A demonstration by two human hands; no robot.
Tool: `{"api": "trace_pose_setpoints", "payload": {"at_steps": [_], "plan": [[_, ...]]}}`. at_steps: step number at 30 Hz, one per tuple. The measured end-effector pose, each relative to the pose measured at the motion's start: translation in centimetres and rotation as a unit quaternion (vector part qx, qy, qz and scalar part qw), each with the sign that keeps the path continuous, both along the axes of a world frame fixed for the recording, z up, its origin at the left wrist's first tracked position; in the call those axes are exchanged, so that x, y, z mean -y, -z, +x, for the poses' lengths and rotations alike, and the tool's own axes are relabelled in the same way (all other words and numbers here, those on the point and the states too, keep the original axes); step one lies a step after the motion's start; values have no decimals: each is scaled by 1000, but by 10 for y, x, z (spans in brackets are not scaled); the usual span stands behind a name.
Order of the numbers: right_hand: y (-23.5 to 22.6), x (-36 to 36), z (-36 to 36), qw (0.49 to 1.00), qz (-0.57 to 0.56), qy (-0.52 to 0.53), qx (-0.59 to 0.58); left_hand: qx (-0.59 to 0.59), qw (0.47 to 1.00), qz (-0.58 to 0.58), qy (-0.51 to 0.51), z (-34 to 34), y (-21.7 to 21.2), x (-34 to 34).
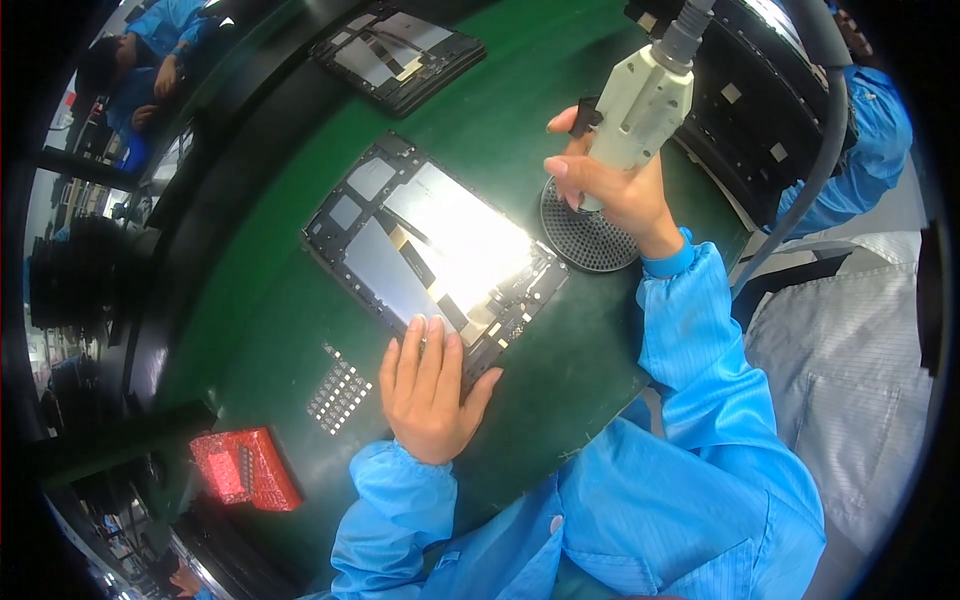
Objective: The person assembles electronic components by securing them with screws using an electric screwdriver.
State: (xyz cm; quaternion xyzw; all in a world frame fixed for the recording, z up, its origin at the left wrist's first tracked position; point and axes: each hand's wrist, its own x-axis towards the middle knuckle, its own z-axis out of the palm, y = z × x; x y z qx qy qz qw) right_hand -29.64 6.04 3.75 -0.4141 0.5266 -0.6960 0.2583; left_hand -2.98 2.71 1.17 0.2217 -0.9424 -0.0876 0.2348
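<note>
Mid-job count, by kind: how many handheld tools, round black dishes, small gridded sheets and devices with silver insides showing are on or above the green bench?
Handheld tool: 1
Round black dish: 1
Small gridded sheet: 1
Devices with silver insides showing: 2 (near device, far device)
Total: 5

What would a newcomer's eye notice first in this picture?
Probably the bright glare on the opened flat device in the middle of the green table, with the left hand resting on its near edge. Next might come the pale, blocky tool at upper right, gripped by the right hand, then the red packet at lower left.
</note>
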Motion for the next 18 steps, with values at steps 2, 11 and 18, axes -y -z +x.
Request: {"api": "trace_pose_setpoints", "payload": {"at_steps": [2,11,18], "plan": [[1,-2,1,1000,4,4,4,-10,999,15,31,3,0,-1],[-6,1,10,999,-33,24,13,-78,992,19,100,2,12,-2],[-32,9,65,976,-173,-124,53,-141,982,-17,126,-20,18,1]]}}
